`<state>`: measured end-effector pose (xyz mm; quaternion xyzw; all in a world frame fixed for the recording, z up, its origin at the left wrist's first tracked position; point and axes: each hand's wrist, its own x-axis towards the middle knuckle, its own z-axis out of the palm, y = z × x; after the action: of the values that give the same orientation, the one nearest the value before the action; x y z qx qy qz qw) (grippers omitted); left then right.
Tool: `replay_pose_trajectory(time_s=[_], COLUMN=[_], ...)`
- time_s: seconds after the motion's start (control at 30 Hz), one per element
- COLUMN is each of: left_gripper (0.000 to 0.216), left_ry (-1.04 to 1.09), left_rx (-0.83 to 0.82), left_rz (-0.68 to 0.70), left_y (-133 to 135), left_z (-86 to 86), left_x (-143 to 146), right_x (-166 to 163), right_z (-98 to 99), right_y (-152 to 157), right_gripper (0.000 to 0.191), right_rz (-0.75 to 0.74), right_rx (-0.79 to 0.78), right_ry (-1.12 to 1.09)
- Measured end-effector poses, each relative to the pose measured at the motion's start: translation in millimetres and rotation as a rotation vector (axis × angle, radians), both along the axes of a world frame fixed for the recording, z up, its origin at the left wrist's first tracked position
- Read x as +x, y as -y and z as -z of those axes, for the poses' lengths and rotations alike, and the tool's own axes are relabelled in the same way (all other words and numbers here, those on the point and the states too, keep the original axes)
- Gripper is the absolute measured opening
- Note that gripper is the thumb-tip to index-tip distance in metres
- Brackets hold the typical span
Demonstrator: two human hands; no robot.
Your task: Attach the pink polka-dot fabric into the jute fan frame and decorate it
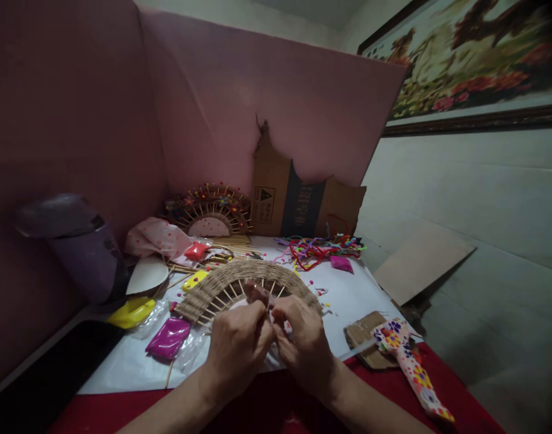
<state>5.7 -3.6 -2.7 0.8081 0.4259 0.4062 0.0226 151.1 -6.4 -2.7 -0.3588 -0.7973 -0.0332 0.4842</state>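
My left hand (238, 345) and my right hand (303, 342) meet at the middle of the white sheet, fingers pinched together on something small that I cannot make out. Just beyond the fingertips lies a woven jute arch (213, 288) with wooden sticks fanning out of its inner edge. Both hands touch the arch's inner part near the stick ends.
A finished bead-decorated arch (211, 208) leans against the pink wall. Clay packets lie at the left: magenta (168, 338), yellow (131, 312), red (196, 251). Coloured cords (319, 248) pile up at the back. A flower-patterned glue gun (409, 361) lies at the right near cardboard (364, 337).
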Motion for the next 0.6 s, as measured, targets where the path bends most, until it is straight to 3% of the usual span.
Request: replay_pose_trajectory(time_s=[0.17, 0.27, 0.6], left_gripper=[0.025, 0.026, 0.021], left_ry=[0.133, 0.176, -0.021], left_rx=[-0.068, -0.067, 0.189], left_rz=[-0.005, 0.009, 0.144], left_y=[2.2, 2.2, -2.2], left_z=[-8.5, -13.2, -5.8], left_x=[2.2, 2.2, -1.3], right_x=[1.2, 0.9, 0.7], right_z=[-1.1, -3.3, -5.9], right_y=[-2.4, -4.0, -3.1], right_gripper=[0.028, 0.029, 0.025], right_rz=[0.008, 0.029, -0.168], right_rx=[0.042, 0.028, -0.188], right_ry=[-0.047, -0.08, -0.232])
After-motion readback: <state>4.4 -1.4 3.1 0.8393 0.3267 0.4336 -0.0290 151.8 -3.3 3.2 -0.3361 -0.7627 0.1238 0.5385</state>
